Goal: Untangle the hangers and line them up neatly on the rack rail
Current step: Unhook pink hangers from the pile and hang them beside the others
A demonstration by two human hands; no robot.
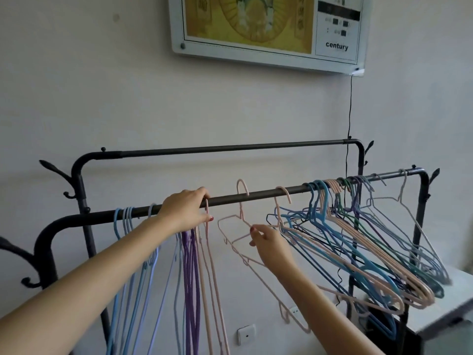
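Head view: one pink hanger being carried from the tangle toward the tidy row.

On the rack rail [256, 197], the left hand [185, 212] has its grip curled over the bar and pinching the hook of a pink hanger at the end of the sorted row [189, 265], which hangs straight down below that hand. Just beside it along the rail, the right hand [268, 242] pinches the shoulder wire of a loose pink hanger [242, 221], its hook raised just above the bar. Further along the rail sits the tangled bunch [358, 247]. Judged step: placing. Next, lower that hook onto the rail and slide it against the row.
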